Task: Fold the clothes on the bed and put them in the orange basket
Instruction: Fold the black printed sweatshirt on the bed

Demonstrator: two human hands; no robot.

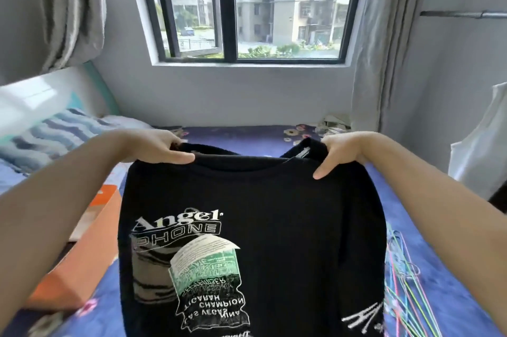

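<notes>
A home bedroom. A bed [274, 136] with a floral sheet and striped pillow [55, 133] sits under a curtained window [247, 7] facing apartment blocks.

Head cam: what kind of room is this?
Most likely a bedroom: a bed with a floral blue sheet, a striped pillow at its left, and a curtained window facing apartment blocks.
</notes>
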